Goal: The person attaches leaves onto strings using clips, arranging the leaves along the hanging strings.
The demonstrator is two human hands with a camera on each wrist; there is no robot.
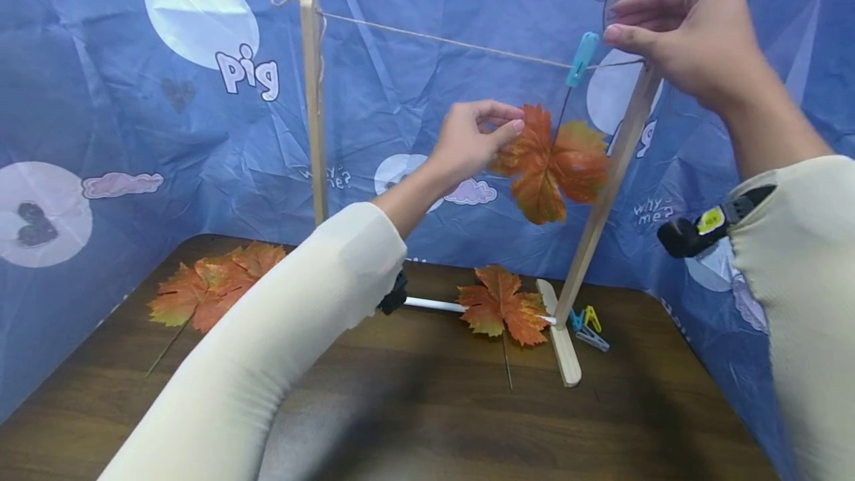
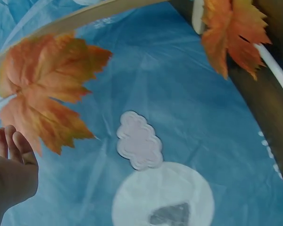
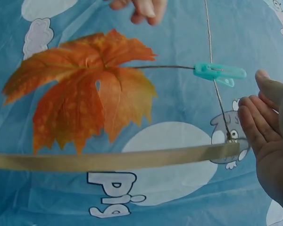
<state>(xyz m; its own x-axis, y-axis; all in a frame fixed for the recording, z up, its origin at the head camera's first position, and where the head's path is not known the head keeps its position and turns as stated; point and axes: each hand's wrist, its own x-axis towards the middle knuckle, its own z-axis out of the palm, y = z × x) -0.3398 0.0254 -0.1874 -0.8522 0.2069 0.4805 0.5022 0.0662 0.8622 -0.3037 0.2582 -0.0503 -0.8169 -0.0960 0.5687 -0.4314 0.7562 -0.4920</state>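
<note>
An orange maple leaf [image 1: 549, 169] hangs by its stem from a teal clothespin [image 3: 219, 71], which is clipped on a thin string [image 1: 441, 38]. My right hand [image 1: 701, 43] is just right of the clothespin; the right wrist view shows a gap between its fingertips and the clip. Beside the hanging leaf's left edge is my left hand [image 1: 476, 136], fingers loosely bent and holding nothing. In the right wrist view, the left hand's fingers [image 3: 146, 9] are apart from the leaf.
Two wooden posts [image 1: 312, 106] carry the string. A leaf [image 1: 502, 306] lies on the table [image 1: 454, 421] by the right post's foot [image 1: 566, 355], near several small clothespins [image 1: 591, 329]. More leaves [image 1: 214, 280] lie at the left. A blue printed cloth [image 1: 220, 147] stands behind.
</note>
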